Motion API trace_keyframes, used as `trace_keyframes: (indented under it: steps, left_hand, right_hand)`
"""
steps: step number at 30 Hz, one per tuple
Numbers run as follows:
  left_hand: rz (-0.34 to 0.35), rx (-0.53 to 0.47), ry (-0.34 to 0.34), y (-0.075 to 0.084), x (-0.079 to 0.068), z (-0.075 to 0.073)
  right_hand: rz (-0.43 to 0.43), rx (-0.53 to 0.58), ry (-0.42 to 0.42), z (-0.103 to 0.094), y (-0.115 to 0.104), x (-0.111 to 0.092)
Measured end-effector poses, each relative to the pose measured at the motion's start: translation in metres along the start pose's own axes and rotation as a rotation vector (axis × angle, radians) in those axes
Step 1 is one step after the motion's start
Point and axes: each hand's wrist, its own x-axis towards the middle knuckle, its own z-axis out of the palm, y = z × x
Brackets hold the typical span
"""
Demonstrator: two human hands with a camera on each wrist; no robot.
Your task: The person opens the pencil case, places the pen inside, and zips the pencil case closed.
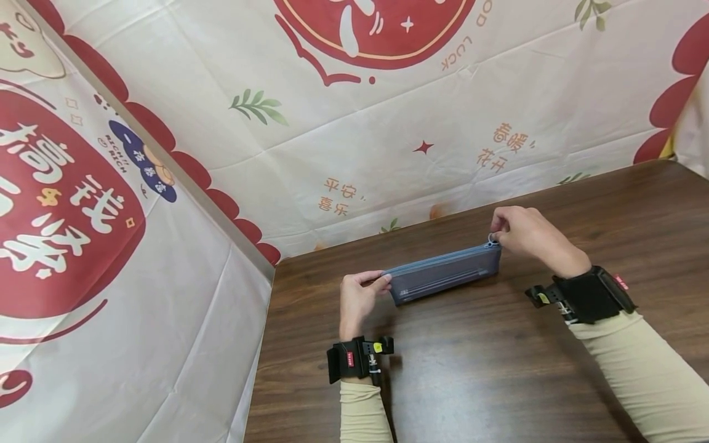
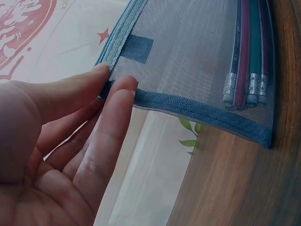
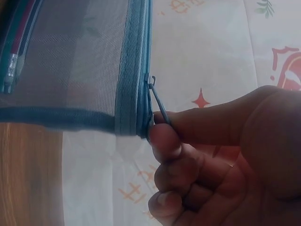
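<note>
A blue see-through mesh pencil case (image 1: pixel 443 277) stands on its long edge above the table, its zipper (image 1: pixel 437 259) along the top. My left hand (image 1: pixel 357 303) pinches its upper left corner between thumb and fingers. At the upper right corner, my right hand (image 1: pixel 533 237) pinches the end by the zipper pull (image 3: pixel 161 102), thumb and index finger together and the other fingers curled. The zipper slider sits close to that right end. Several pencils (image 2: pixel 254 52) with metal ferrules lie along the bottom of the case, visible through the mesh.
The dark wooden table (image 1: pixel 471 363) extends beneath both hands. A printed white cloth (image 1: pixel 376 141) hangs behind it, and another printed panel (image 1: pixel 205 320) rises along the left edge. Each wrist wears a black strap (image 1: pixel 592 294) with a small mount.
</note>
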Motion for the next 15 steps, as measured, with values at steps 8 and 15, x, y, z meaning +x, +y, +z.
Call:
trace_keyframes:
  steps: [8, 15]
  left_hand:
    - [-0.002, -0.003, -0.015, -0.001, 0.001, 0.0]
    - [0.004, 0.009, -0.029, -0.001, 0.001, -0.001]
  right_hand:
    - [-0.006, 0.05, -0.015, -0.004, 0.008, -0.003]
    - [-0.014, 0.153, -0.099, -0.01, 0.017, -0.006]
